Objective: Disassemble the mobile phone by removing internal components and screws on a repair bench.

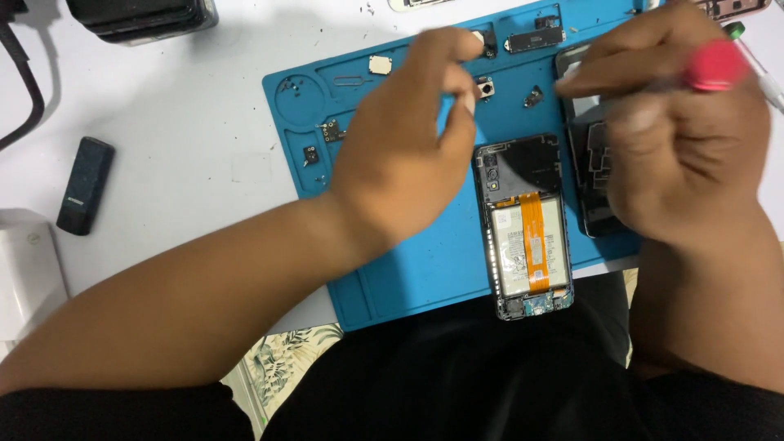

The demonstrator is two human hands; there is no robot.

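far left on the white table (188, 155): a black cable (24, 90), a small dark stick-shaped device (85, 185), a white box (28, 273) at the edge, none near the work. risk here is low.

the blue repair mat (425, 269) holds loose bits in its moulded trays: a sim tray & pin (349, 80), small dark chips (330, 131), a camera module (487, 86). these are tiny & unfixed; a sweep of the left forearm across the mat could prob scatter them, and they'd be hard to find on the floor.

left hand (400, 155) hovers over the mat's upper middle, fingers curled in, thumb & forefinger pressed tog. near a small pale piece at the tips; can't tell if it's actually pinched or just behind them.

opened phone (529, 229) lies flat just right of that hand, back off, battery & orange flex cable (532, 237) exposed. a slipped tool tip could nick the flex or puncture the battery, esp. w/ the phone hanging over the mat's near edge w/ nothing bracing it.

right hand (682, 139) is closed tight around a red-handled tool (717, 65), prob a screwdriver, tip hidden & blurred. it sits over a dark back cover/frame (590, 163) just right of the phone; whether the tool touches it i can't tell.
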